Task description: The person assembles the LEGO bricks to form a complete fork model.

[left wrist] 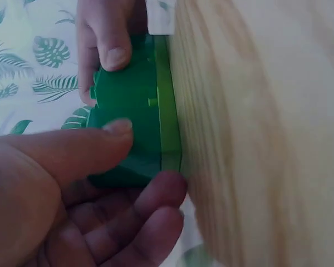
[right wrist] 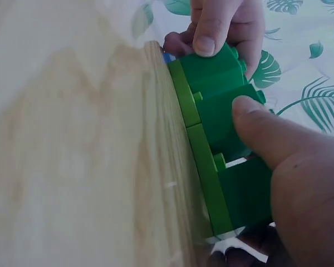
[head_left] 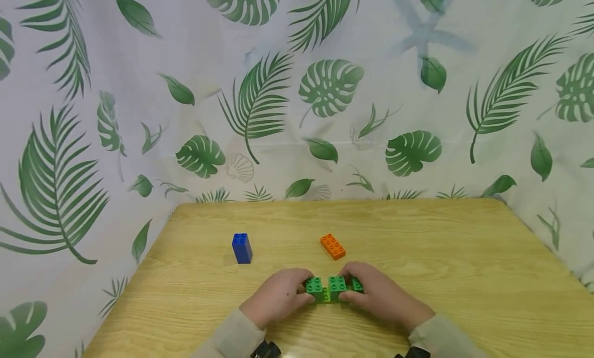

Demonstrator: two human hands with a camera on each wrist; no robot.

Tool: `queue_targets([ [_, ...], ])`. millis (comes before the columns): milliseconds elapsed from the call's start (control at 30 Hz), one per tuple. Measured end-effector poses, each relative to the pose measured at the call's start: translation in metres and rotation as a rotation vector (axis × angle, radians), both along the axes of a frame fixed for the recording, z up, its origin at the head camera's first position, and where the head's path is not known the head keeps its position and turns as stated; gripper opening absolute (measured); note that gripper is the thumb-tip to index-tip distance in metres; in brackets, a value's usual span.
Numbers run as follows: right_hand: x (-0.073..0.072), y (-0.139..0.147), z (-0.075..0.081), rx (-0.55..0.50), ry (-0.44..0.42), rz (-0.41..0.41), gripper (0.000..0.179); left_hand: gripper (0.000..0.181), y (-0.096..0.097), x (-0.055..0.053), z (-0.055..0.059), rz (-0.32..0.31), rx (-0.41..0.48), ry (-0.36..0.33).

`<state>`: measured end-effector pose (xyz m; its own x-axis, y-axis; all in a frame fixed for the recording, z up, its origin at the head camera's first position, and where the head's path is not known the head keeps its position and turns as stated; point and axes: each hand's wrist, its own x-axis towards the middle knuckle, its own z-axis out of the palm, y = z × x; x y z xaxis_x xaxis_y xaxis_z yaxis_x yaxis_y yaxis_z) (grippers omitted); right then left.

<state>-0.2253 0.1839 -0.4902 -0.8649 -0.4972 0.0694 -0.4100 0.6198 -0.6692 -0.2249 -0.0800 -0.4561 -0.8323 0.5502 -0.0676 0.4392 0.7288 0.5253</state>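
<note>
Three dark green toy bricks stand in a row on lime-green flat bricks, low on the wooden table. My left hand [head_left: 282,294] grips the left green brick [head_left: 314,291], thumb on its near face and fingers behind. With thumb and fingers, my right hand [head_left: 381,296] pinches the middle green brick [head_left: 336,289]. The right green brick [head_left: 357,285] is partly covered by that hand. In the right wrist view, two lime-green flat bricks [right wrist: 210,179] lie end to end under the row. A gap separates the middle brick from the right one, with a lime stud showing there.
Behind my left hand, a tall blue brick [head_left: 242,249] stands upright on the wooden table [head_left: 455,255]. An orange flat brick [head_left: 332,246] lies just beyond the green row. A leaf-patterned cloth [head_left: 352,172] hangs along the table's back and sides.
</note>
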Motion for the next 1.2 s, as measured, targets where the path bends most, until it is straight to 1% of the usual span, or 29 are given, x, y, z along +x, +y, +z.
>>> queue_targets([
  [100, 0.0025, -0.0018, -0.0016, 0.026, 0.067, -0.024, 0.041, 0.034, -0.0018, -0.0018, -0.0016, 0.007, 0.026, -0.017],
  [200, 0.0050, -0.0031, -0.0021, 0.009, 0.100, -0.032, 0.046, 0.033, -0.0033, -0.0032, -0.0022, 0.016, 0.054, -0.037],
  [300, 0.0058, -0.0037, -0.0051, -0.038, 0.071, -0.035, 0.050, 0.037, -0.0040, -0.0044, -0.0042, 0.034, 0.091, -0.084],
  [367, 0.0051, -0.0042, -0.0062, -0.050, 0.059, -0.046, 0.051, 0.040, -0.0039, -0.0056, -0.0048, 0.048, 0.114, -0.102],
  [433, 0.0042, -0.0048, -0.0069, -0.052, 0.051, -0.062, 0.049, 0.040, -0.0039, -0.0065, -0.0054, 0.054, 0.133, -0.103],
  [533, 0.0028, -0.0051, -0.0068, -0.038, 0.047, -0.078, 0.044, 0.034, -0.0039, -0.0069, -0.0056, 0.056, 0.154, -0.093],
  [733, 0.0006, -0.0035, -0.0036, 0.013, 0.050, -0.031, 0.045, 0.028, -0.0040, -0.0067, -0.0031, 0.035, 0.145, -0.053],
  [800, 0.0005, -0.0025, -0.0030, 0.024, 0.049, -0.013, 0.045, 0.027, -0.0040, -0.0066, -0.0032, 0.034, 0.153, -0.053],
  [867, 0.0004, -0.0018, -0.0026, 0.039, 0.054, 0.000, 0.045, 0.026, -0.0046, -0.0067, -0.0038, 0.038, 0.170, -0.072],
  [933, 0.0007, -0.0017, -0.0022, 0.055, 0.063, 0.009, 0.044, 0.025, -0.0057, -0.0070, -0.0048, 0.044, 0.181, -0.105],
  [1000, 0.0014, -0.0020, -0.0015, 0.064, 0.069, 0.014, 0.044, 0.026, -0.0067, -0.0075, -0.0053, 0.045, 0.184, -0.140],
  [1067, 0.0019, -0.0025, -0.0007, 0.071, 0.079, 0.014, 0.043, 0.026, -0.0074, -0.0083, -0.0053, 0.042, 0.179, -0.160],
  [1133, 0.0023, -0.0028, -0.0003, 0.070, 0.086, 0.009, 0.042, 0.027, -0.0078, -0.0095, -0.0052, 0.036, 0.173, -0.169],
  [1200, 0.0027, -0.0029, -0.0007, 0.061, 0.084, -0.002, 0.041, 0.028, -0.0078, -0.0105, -0.0055, 0.030, 0.164, -0.158],
])
